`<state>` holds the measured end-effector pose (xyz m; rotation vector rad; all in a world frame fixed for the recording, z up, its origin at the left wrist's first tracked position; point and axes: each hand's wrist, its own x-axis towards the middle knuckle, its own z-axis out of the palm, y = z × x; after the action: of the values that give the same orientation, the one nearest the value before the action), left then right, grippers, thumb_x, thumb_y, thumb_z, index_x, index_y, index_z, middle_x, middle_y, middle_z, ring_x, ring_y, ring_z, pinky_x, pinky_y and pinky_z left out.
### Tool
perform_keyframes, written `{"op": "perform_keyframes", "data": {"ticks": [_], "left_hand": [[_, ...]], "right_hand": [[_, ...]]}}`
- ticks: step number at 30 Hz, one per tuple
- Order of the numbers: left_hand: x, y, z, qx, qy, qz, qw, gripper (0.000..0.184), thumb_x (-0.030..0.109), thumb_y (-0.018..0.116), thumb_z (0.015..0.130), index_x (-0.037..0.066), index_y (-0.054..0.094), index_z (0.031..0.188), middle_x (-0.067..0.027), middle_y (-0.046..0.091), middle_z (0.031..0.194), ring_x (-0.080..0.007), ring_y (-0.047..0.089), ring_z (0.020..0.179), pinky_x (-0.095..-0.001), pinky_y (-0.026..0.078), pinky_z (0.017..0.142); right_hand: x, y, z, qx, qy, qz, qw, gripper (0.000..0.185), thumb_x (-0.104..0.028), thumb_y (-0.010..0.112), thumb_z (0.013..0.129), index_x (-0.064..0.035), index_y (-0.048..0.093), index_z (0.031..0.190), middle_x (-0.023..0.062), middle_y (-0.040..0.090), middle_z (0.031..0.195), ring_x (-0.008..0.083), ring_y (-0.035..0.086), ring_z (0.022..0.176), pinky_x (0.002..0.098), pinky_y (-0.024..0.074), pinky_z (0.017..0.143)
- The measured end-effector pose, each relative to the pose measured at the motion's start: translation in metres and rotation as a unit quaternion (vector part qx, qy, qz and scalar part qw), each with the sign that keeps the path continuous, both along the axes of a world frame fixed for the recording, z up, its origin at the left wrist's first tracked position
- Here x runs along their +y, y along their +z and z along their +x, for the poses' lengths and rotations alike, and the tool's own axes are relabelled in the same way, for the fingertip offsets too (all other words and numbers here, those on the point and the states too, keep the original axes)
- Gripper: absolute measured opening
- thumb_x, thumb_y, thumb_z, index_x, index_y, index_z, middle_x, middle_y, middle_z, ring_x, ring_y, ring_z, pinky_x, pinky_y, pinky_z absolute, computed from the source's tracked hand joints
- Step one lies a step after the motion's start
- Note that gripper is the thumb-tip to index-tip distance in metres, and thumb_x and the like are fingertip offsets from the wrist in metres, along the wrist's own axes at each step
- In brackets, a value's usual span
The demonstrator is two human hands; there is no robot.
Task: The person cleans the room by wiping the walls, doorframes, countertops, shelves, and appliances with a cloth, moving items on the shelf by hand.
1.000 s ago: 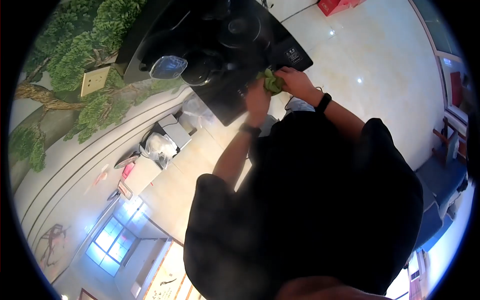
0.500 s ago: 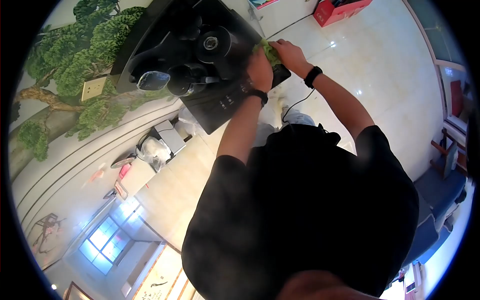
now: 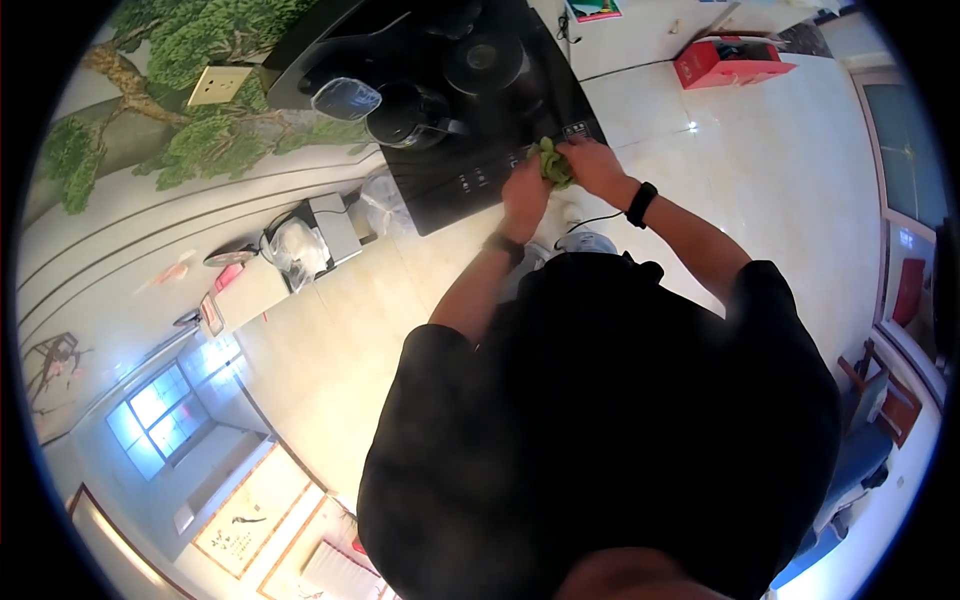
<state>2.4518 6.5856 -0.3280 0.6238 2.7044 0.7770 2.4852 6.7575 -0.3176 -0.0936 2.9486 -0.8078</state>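
Observation:
A crumpled green cloth is bunched between my two hands, at the front edge of a black glossy countertop with touch controls. My left hand is closed on the cloth's left side. Opposite it, my right hand grips the right side, fingers curled around it. Beyond my hands, a dark round plate sits on the countertop. To its left stand a dark glass kettle and a clear-topped container.
A wall socket is on the tree-patterned wall at left. Below it, plastic bags and boxes lie along the wall. A red box stands on the pale tiled floor at upper right. A thin black cable runs near my right wrist.
Both hands have drawn back toward my body with the green cloth, now brought together over the countertop's front edge. The view has shifted, so the countertop appears higher up.

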Motion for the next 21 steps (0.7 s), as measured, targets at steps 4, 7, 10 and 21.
{"op": "perform_keyframes", "data": {"ticks": [4,7,10,21], "left_hand": [[-0.058,0.013,-0.006,-0.061,0.071,-0.077,0.993,0.036,0.026,0.065,0.08,0.011,0.058,0.112,-0.0194,0.068,0.091,-0.0411,0.065,0.086,-0.0522,0.052,0.072],[-0.088,0.04,-0.012,-0.077,0.095,-0.101,0.987,0.037,0.036,0.066,0.08,0.01,0.059,0.105,-0.0216,0.068,0.089,-0.0421,0.065,0.086,-0.053,0.052,0.071],[-0.094,0.055,-0.02,-0.088,0.075,-0.119,0.986,0.04,0.041,0.067,0.079,0.011,0.059,0.102,-0.0212,0.068,0.088,-0.0408,0.065,0.086,-0.0508,0.053,0.071],[-0.064,0.01,-0.016,-0.011,-0.068,-0.046,0.997,0.037,0.034,0.069,0.078,0.009,0.061,0.103,-0.0167,0.067,0.086,-0.0371,0.065,0.083,-0.0464,0.053,0.071]], "right_hand": [[-0.058,-0.012,-0.022,-0.004,0.059,-0.015,0.998,0.026,-0.01,0.061,0.078,-0.0123,0.063,0.104,0.0111,0.062,0.1,0.0323,0.064,0.093,0.0423,0.0549,0.072],[-0.094,-0.013,-0.033,0.028,0.083,-0.042,0.995,0.026,-0.01,0.06,0.079,-0.0124,0.063,0.105,0.0115,0.062,0.1,0.0326,0.063,0.093,0.0424,0.0547,0.073],[-0.104,-0.004,-0.037,0.024,0.096,-0.048,0.994,0.027,-0.01,0.06,0.079,-0.0125,0.063,0.106,0.012,0.062,0.1,0.0332,0.063,0.093,0.0427,0.0545,0.074],[-0.051,0.012,-0.009,-0.059,0.063,0.009,0.996,0.03,-0.014,0.063,0.078,-0.013,0.061,0.108,0.0163,0.062,0.102,0.0369,0.065,0.088,0.0465,0.0542,0.072]]}}
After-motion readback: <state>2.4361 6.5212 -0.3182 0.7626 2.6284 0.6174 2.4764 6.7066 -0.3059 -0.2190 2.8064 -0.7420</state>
